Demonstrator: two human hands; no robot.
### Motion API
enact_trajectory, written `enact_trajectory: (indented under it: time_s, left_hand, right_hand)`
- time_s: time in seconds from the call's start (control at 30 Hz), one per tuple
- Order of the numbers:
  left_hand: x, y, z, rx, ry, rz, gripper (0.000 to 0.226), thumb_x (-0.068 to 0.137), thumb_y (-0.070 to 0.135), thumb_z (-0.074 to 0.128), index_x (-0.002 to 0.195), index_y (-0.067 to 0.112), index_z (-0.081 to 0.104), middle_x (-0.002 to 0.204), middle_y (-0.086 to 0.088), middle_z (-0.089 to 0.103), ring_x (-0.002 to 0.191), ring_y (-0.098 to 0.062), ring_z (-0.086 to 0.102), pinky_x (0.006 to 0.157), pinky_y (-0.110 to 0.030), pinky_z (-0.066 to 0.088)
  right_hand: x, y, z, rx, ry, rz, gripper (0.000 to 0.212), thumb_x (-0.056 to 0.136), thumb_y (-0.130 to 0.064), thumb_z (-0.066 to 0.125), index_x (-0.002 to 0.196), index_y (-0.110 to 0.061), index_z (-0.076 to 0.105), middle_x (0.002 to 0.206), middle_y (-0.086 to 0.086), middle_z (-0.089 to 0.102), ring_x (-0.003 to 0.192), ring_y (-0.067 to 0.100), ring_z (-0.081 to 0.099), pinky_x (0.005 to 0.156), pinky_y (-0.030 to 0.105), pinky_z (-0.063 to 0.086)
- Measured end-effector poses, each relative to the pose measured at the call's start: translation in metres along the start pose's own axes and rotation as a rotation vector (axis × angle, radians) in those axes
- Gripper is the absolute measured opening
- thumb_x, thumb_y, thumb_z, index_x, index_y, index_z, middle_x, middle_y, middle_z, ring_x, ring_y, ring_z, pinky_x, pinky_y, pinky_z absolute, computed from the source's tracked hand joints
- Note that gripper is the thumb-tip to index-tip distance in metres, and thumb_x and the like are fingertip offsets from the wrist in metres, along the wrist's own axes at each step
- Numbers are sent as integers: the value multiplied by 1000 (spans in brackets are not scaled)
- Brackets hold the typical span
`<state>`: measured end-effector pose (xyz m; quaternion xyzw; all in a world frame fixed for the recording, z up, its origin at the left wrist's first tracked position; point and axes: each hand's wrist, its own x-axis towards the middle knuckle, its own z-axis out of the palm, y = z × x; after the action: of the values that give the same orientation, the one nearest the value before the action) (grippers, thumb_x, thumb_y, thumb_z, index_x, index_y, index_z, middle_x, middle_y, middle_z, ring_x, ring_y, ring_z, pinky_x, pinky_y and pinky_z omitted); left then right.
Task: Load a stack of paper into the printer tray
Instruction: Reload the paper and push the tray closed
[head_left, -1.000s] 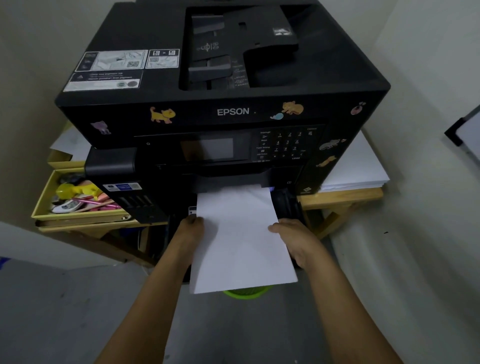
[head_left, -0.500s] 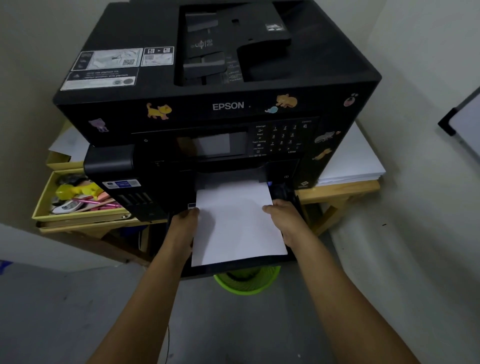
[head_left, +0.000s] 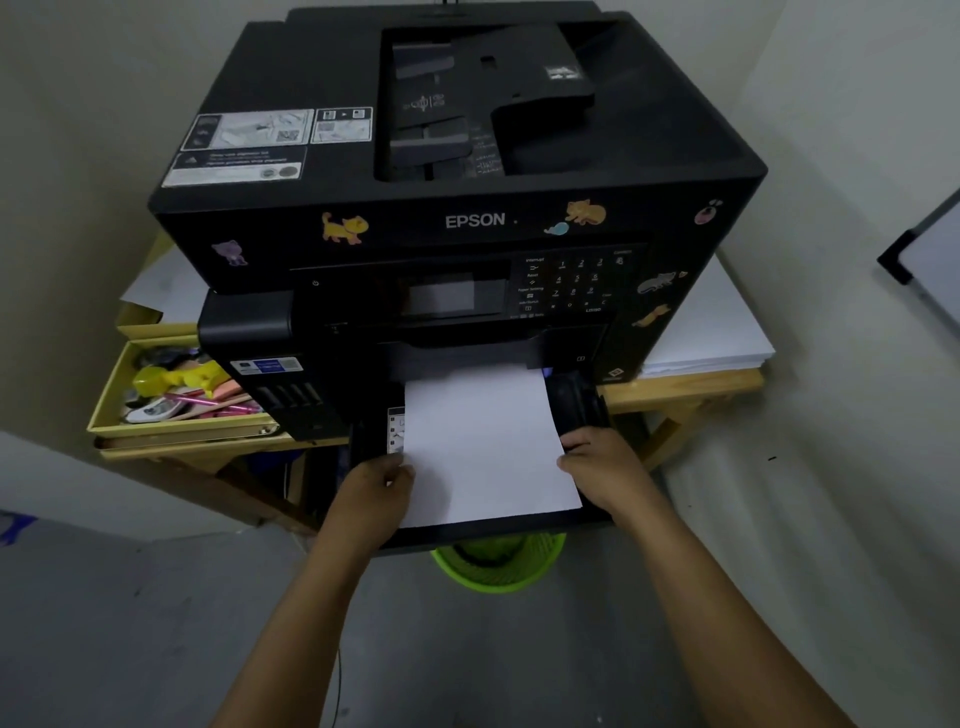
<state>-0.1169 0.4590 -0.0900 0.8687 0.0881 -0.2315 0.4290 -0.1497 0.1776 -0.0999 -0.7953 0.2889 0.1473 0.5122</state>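
**Stack nearly seated in tray**

Paper stack (head_left: 485, 441) has slid further into the pulled-out tray (head_left: 589, 519) than a second ago; its near edge now sits inside the front lip. Left hand (head_left: 376, 486) and right hand (head_left: 597, 462) pinch its side edges. Remaining: square it up, close the tray into the printer (head_left: 467, 218).

Support: wooden table (head_left: 691, 389), light wood, angled brace under its right end.
On table, centre: black printer (head_left: 457, 208), overhanging the front edge.
On table, right: white paper stack (head_left: 722, 332), just beside the printer.
On table, left: yellow tray (head_left: 156, 421) of pens and small items; loose sheets (head_left: 156, 286) behind it.
Floor: grey; green mesh basket (head_left: 498, 564) stands on it.
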Motion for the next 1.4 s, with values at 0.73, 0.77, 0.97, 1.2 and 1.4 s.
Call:
enact_trajectory:
  time_s: [0.73,0.77,0.97,1.2,1.4]
  left_hand:
    - [21,4,14,-102,103,67,51,108,24,54,156,12,45,140,-7,60,119,-21,60,95,-27,42]
    - [21,0,15,-41,112,93,50,107,27,54,155,13,47,139,-9,63,111,-22,63,88,-27,43]
    - [12,-17,22,134,154,173,64,105,30,58,162,13,34,150,-13,59,130,-32,62,99,-38,52]
    - [12,-21,35,195,223,247,62,104,25,59,160,8,38,130,-30,67,113,-45,67,87,-43,55]
    - [-9,-34,21,295,209,463,88,94,64,57,160,9,36,144,-12,62,134,-32,54,104,-41,50]
  right_hand:
    - [19,-1,20,-58,212,-193,27,106,-18,63,133,-16,66,104,-6,74,82,1,63,65,19,46]
    - [16,1,20,-119,228,-216,31,107,-20,63,137,-15,64,104,-5,74,82,4,64,68,21,47]
    - [4,20,28,-431,215,-318,46,102,-17,67,147,-18,58,142,4,62,116,27,69,94,43,61]
    - [2,33,31,-355,253,-374,45,101,-14,69,145,-17,62,143,6,62,117,26,69,97,44,61]
    - [-20,61,19,-461,291,-728,55,101,-51,68,145,-19,63,154,-2,56,145,19,48,117,41,48]
